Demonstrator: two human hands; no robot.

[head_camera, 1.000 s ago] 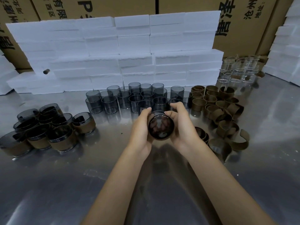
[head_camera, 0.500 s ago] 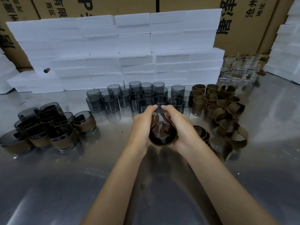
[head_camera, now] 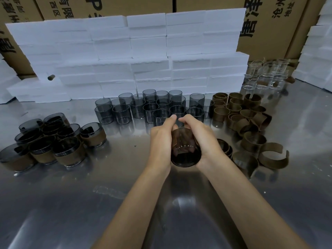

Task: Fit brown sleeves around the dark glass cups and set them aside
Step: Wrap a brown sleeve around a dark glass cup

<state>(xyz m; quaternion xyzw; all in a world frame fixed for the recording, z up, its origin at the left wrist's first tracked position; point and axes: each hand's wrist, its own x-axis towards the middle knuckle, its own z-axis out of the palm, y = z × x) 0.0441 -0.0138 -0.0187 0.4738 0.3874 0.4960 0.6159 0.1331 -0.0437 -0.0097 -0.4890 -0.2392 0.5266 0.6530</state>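
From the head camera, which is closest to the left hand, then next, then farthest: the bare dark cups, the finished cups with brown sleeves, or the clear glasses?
Measured from the left hand:
1. Bare dark cups, just beyond the fingers, in the middle.
2. Finished cups with brown sleeves, off to the left on the metal table.
3. Clear glasses, far back on the right.

This looks like a packing or assembly area in a small factory or warehouse. A stainless-steel worktable carries batches of identical dark glass cups, loose brown sleeves and clear glass cups, backed by stacked white foam blocks and printed cardboard cartons.
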